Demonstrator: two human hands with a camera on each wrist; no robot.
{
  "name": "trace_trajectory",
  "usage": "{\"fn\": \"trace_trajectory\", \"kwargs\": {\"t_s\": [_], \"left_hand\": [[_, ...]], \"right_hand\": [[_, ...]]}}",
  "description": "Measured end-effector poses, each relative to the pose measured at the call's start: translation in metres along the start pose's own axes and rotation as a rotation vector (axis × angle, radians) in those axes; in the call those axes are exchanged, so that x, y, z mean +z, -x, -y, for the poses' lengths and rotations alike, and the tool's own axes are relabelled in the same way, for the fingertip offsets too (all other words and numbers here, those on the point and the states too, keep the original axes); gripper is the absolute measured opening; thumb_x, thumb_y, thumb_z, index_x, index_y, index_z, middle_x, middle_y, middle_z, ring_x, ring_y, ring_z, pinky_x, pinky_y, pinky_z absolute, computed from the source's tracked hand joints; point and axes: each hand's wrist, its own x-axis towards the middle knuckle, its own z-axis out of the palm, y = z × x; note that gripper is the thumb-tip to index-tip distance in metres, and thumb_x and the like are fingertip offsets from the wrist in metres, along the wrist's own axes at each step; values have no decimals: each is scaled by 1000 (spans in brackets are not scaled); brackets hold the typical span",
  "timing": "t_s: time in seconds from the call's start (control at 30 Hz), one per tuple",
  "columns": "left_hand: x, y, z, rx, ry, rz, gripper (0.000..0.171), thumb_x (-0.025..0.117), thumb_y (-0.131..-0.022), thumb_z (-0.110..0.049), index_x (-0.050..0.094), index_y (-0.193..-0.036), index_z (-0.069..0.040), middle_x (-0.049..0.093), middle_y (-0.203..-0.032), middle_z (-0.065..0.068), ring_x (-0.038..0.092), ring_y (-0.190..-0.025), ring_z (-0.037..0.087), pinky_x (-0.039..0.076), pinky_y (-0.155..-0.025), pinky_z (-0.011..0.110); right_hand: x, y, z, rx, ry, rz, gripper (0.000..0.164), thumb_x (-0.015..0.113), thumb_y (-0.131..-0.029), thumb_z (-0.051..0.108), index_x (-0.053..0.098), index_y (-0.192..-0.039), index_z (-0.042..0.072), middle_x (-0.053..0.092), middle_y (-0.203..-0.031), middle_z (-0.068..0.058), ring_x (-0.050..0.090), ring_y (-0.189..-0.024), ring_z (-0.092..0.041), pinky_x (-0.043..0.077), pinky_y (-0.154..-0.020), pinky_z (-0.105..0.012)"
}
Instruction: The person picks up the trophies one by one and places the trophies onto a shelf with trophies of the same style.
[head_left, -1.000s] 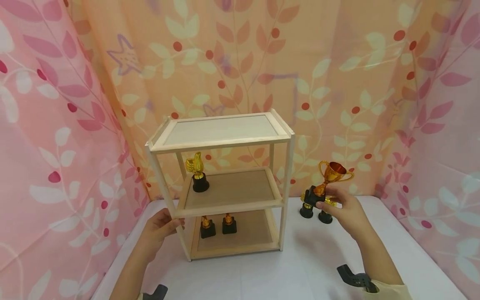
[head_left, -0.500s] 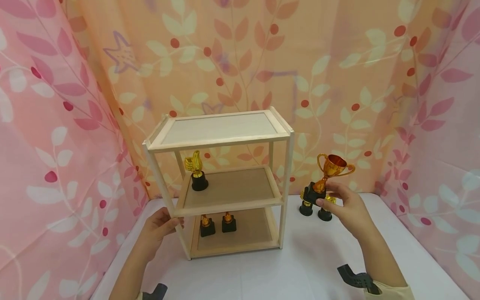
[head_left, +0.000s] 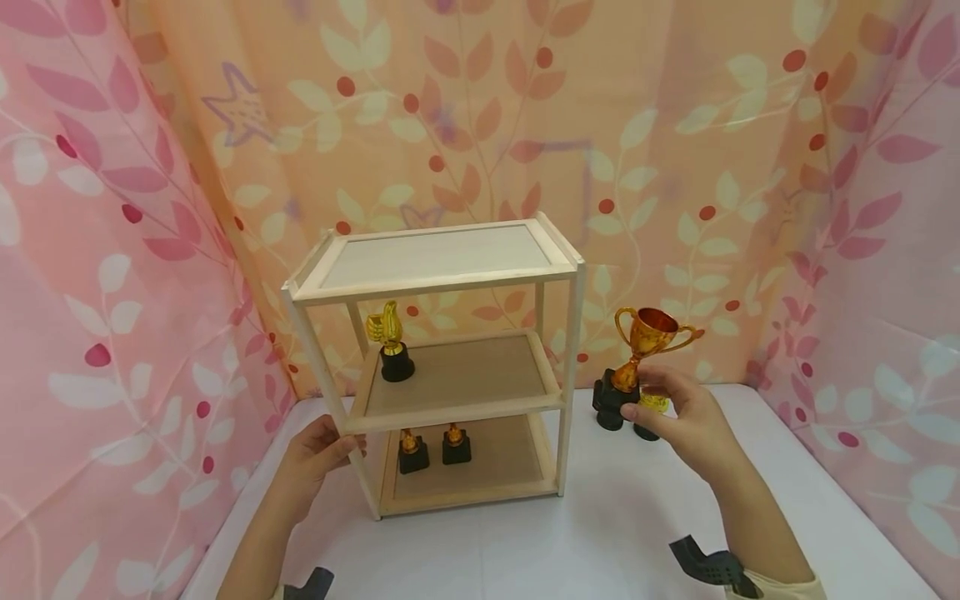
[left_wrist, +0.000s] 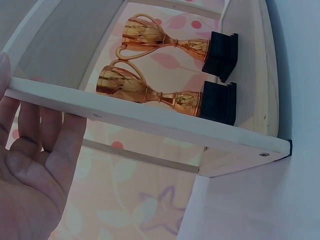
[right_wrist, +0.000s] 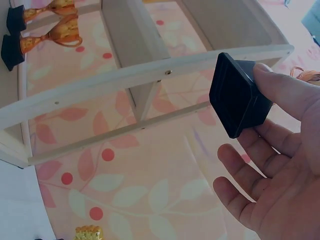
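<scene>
My left hand (head_left: 307, 467) grips the front left post of a three-tier wooden shelf rack (head_left: 442, 258); in the left wrist view its fingers wrap round the post. My right hand (head_left: 693, 429) pinches the black base of a trophy cup (head_left: 651, 332) between thumb and fingers, right of the rack; the cup tilts a little. From below, the right wrist view shows that black base (right_wrist: 237, 95). A gold thumbs-up trophy (head_left: 395, 362) stands on the middle shelf at the left. On the bottom shelf stand two trophy cups (head_left: 413, 456) (head_left: 455, 447), fully seen in the left wrist view.
Behind the held cup, two small trophies with black round bases (head_left: 611, 421) (head_left: 654, 404) stand on the white tabletop (head_left: 525, 550), partly covered. Patterned curtains (head_left: 480, 108) close in the back and both sides.
My right hand has carried the trophy cup slightly left, towards the rack. My left hand keeps its hold on the post; the head view has shifted a little.
</scene>
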Motion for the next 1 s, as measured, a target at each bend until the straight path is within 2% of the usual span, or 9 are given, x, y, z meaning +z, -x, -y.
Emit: {"fn": "trace_trajectory", "kwargs": {"t_s": [0.1, 0.3, 0.37, 0.6, 0.77, 0.83, 0.93, 1.0], "left_hand": [[-1, 0, 0, 4, -3, 2, 12, 59, -102, -2, 60, -114, -5, 73, -98, 0, 73, -92, 15, 60, -85, 28], [-1, 0, 0, -5, -18, -1, 13, 59, -102, -3, 59, -115, -3, 73, -99, 0, 73, -92, 16, 60, -85, 28], [0, -1, -1, -10, -19, -1, 13, 59, -102, -3, 59, -115, -3, 73, -98, 0, 73, -92, 16, 60, -85, 28], [0, 0, -3, -16, -18, -3, 13, 60, -102, -4, 59, -116, -3, 73, -98, -2, 73, -92, 15, 59, -85, 27], [-1, 0, -2, -18, -19, -4, 14, 60, -102, -4, 60, -116, -4, 74, -99, -2, 73, -92, 15, 59, -85, 27], [-1, 0, -1, -15, -17, -2, 14, 60, -102, -4, 60, -116, -3, 74, -99, -1, 73, -92, 15, 59, -85, 27], [-1, 0, 0, -10, -10, 2, 13, 60, -102, -4, 60, -115, -3, 74, -98, 0, 73, -92, 15, 60, -85, 28], [-1, 0, 0, -10, -8, 2, 13, 60, -102, -4, 60, -115, -3, 74, -98, 0, 73, -92, 15, 60, -85, 28]], "right_hand": [[3, 1, 3, -12, -2, 7, 53, 77, -93, 31, 57, -138, 10, 61, -136, -12, 52, -125, -35, 47, -99, -65], [11, 3, 7, -41, 30, 5, 53, 77, -93, 30, 58, -137, 8, 64, -131, -9, 54, -121, -27, 50, -96, -44], [13, 3, 9, -54, 43, 1, 53, 78, -93, 29, 59, -137, 8, 65, -131, -9, 55, -119, -27, 51, -95, -42], [21, 6, 14, -108, 23, 8, 49, 81, -90, 27, 61, -132, 11, 66, -127, -8, 58, -118, -32, 47, -100, -62], [27, 8, 18, -145, -9, 20, 48, 84, -86, 23, 62, -128, 14, 64, -125, -1, 59, -114, -20, 42, -104, -61], [28, 9, 20, -145, -15, 27, 47, 84, -86, 23, 63, -127, 15, 63, -125, 0, 59, -114, -19, 42, -105, -64], [32, 11, 24, -121, -27, 47, 47, 84, -86, 25, 63, -127, 15, 63, -125, -1, 58, -117, -25, 39, -105, -72], [35, 13, 26, -118, -33, 54, 46, 84, -87, 25, 63, -127, 16, 64, -123, -1, 57, -117, -30, 40, -102, -73]]}}
